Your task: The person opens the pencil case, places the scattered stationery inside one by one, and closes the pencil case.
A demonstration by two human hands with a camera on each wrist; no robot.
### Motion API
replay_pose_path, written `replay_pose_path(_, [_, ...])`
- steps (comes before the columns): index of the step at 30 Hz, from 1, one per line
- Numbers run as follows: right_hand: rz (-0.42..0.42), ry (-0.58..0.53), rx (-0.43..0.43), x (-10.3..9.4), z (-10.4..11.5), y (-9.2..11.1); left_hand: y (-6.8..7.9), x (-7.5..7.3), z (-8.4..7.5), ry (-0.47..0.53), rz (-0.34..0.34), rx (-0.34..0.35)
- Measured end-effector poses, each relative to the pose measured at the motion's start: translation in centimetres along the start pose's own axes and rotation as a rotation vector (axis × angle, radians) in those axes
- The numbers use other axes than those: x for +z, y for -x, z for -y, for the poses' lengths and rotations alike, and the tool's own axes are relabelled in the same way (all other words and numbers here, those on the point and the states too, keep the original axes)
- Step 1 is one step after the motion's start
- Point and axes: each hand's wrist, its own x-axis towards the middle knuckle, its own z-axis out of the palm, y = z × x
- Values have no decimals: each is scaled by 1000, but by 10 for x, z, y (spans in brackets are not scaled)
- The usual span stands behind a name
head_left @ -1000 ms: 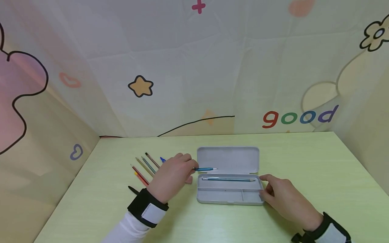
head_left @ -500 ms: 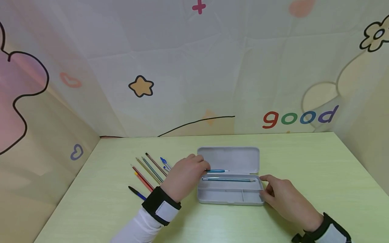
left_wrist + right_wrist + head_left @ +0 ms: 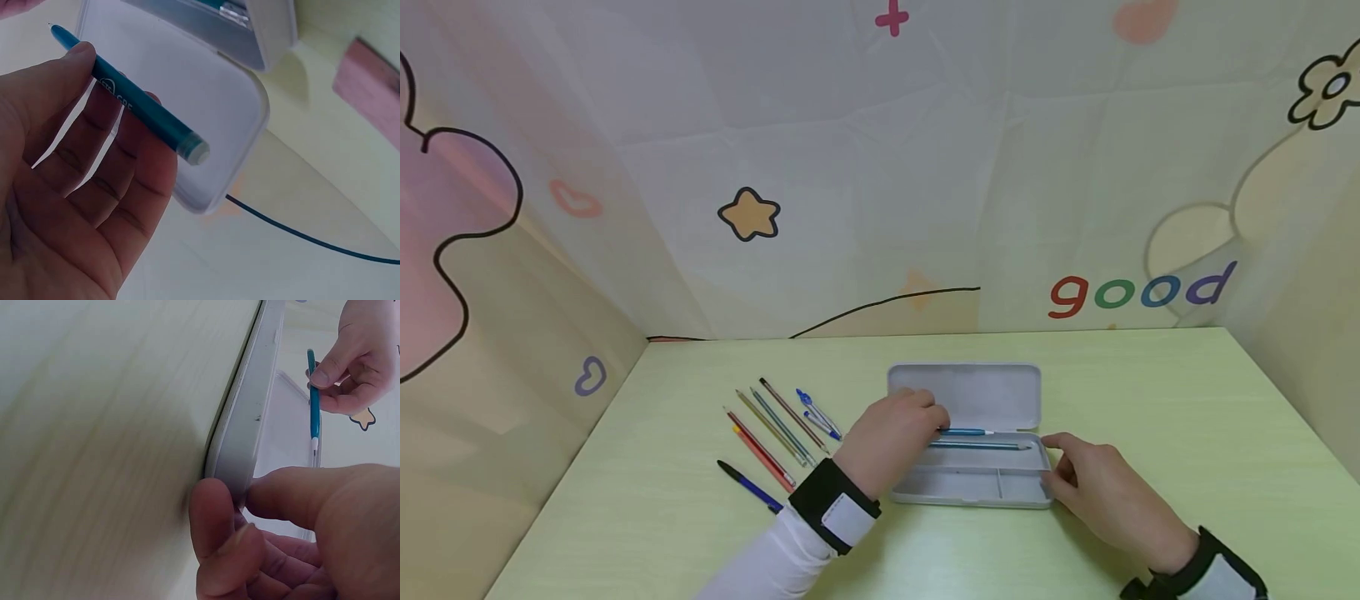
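Observation:
My left hand point(image 3: 891, 437) pinches a teal pen point(image 3: 134, 100) between thumb and fingers, its fine tip pointing right in the head view. The hand and pen are above the open pencil case point(image 3: 1022, 489), over its hinge side. A blue-green pencil point(image 3: 981, 446) lies in the case's long rear compartment, partly hidden behind that hand. My right hand point(image 3: 1112, 500) grips the case's right end with thumb and finger. Close up in the right wrist view, those fingers point(image 3: 215, 519) hold the grey case wall point(image 3: 240, 434) at its corner.
Left of the case lie several pencils point(image 3: 763, 454), clear ballpoint pens with blue parts point(image 3: 820, 415) and a dark blue pen point(image 3: 748, 486). A pink eraser point(image 3: 372, 87) rests near the case in the left wrist view. A printed cloth backdrop point(image 3: 880, 208) stands behind the table.
My left hand has moved right with the teal pen, from beside the case to over it, and slightly nearer the front. The right hand keeps its hold on the case.

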Motion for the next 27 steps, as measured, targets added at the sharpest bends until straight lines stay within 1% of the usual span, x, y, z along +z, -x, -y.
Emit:
replay_pose_path(6, [-4,11,-10,0,-1,0,-7,7,-9,12,72,-23])
replay_pose_path(8, [-5,14,-11,0,-1,0,-10,9,-12,15,72,-20])
replay_pose_path(12, [-7,11,-17,0,-1,1,-15,13,-17,15,46,4])
replay_pose_path(17, [-12,3,-17,0,-1,1,-18,19,-22,-8,37,19])
replay_pose_path(21, [-10,0,-20,0,-1,1,-19,24,-27,-24,42,19])
replay_pose_path(27, [-19,8,-27,1,-1,1,-23,29,-32,-6,68,3])
